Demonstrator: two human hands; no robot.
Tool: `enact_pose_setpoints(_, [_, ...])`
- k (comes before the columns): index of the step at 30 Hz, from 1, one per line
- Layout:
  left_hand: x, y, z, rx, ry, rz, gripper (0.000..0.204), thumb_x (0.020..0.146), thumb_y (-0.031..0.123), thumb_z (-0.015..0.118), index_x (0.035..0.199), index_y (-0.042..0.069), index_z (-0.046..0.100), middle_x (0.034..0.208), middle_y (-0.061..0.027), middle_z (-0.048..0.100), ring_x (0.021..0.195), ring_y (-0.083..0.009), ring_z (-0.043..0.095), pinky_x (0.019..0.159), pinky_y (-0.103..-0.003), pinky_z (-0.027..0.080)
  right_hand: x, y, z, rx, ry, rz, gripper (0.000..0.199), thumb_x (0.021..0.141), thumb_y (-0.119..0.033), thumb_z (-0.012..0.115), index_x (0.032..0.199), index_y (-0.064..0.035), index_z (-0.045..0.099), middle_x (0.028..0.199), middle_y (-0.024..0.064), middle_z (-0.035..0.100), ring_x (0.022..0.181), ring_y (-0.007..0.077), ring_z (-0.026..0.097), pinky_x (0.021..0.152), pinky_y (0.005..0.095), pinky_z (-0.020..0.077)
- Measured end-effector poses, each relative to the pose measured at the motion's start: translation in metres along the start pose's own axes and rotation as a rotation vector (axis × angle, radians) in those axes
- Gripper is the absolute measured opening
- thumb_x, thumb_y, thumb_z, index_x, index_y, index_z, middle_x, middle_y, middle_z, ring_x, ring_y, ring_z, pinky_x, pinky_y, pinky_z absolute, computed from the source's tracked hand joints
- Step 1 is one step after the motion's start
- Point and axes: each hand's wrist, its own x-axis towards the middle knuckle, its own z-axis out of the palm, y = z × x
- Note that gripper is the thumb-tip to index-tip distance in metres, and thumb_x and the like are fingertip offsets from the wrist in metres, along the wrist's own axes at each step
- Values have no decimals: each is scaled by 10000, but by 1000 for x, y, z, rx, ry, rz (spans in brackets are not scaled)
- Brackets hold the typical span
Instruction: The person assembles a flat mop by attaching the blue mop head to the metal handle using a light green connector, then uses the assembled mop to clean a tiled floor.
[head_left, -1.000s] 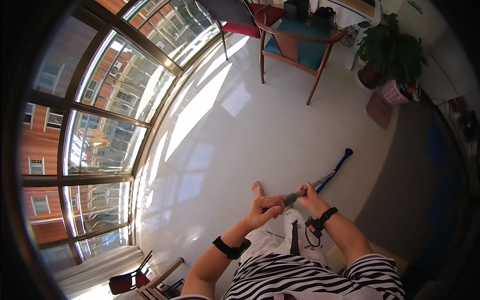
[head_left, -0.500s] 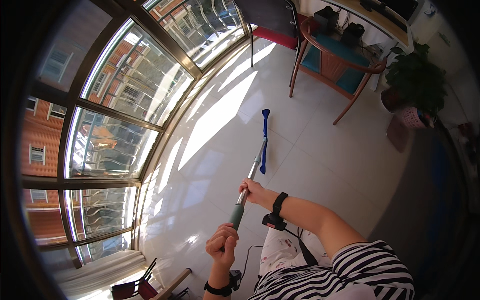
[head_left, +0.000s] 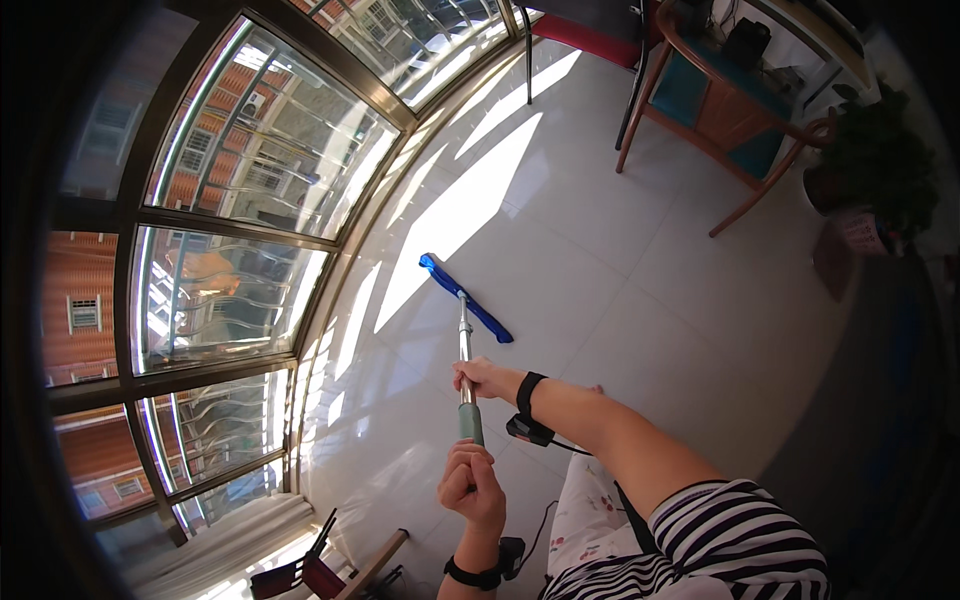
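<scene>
A flat mop with a blue head rests on the pale tiled floor, its silver pole slanting back toward me. My left hand is wrapped round the green grip at the near end of the pole. Farther up, the fingers of my right hand close round the silver shaft. The far left end of the mop head lies beside a bright patch of sunlight. Black straps with small devices sit on both my wrists.
Tall framed windows run along the left, with a pale curtain at the lower left. A wooden armchair with a teal seat, a red-seated chair and potted plants stand at the far right. Dark red seats show at the lower left.
The mop head has swung left toward the sunlit patch and turned from nearly lengthwise to diagonal. Both hands keep their grip on the pole, which now stands more upright in view.
</scene>
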Motion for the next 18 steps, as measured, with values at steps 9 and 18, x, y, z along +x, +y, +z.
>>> enact_pose_setpoints(9, [45,-5,76,-98,-360,208,329,644,-164,496,475,16,278,511,-72,438,497,-208,489,554,-296,430,-18,-99,-37,381,-116,-156,92,832,-50,471,798,-12,394,612,41,418,493,113,449,458,226,428])
enact_pose_setpoints(18, [36,19,118,-210,-783,289,290,578,-145,518,448,14,313,495,-73,420,468,-213,471,522,-294,420,-99,-134,-90,708,-55,-401,127,878,-97,412,798,-35,336,621,31,401,467,90,408,473,224,430])
